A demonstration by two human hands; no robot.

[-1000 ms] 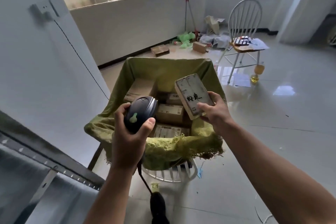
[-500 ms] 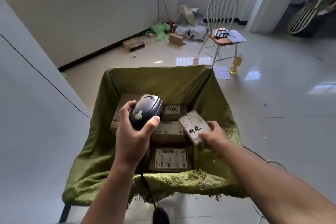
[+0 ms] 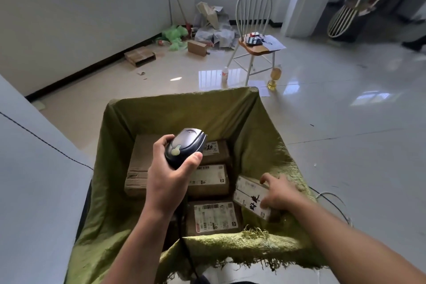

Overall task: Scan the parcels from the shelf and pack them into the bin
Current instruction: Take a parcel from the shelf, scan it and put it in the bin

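Observation:
My left hand (image 3: 168,180) grips a dark handheld barcode scanner (image 3: 185,146), held over the bin with its cable hanging down. The bin (image 3: 184,108) is lined with green woven cloth and holds several brown cardboard parcels (image 3: 208,180) with shipping labels. My right hand (image 3: 277,193) is down inside the bin at its right side, fingers curled on a white-labelled parcel with black handwriting (image 3: 250,196). That parcel leans against the right cloth wall, beside the other boxes. The shelf is out of view.
A white spindle-back chair (image 3: 253,18) with papers on its seat stands beyond the bin. Two bottles (image 3: 274,77) sit by its legs. Cardboard boxes (image 3: 139,56), crumpled wrapping and a mop lie by the far wall. A grey surface (image 3: 34,180) borders the bin's left.
My right hand carried the handwritten parcel from in front of the scanner down into the right side of the bin. The view tilted down and closer to the bin. My left hand kept the scanner.

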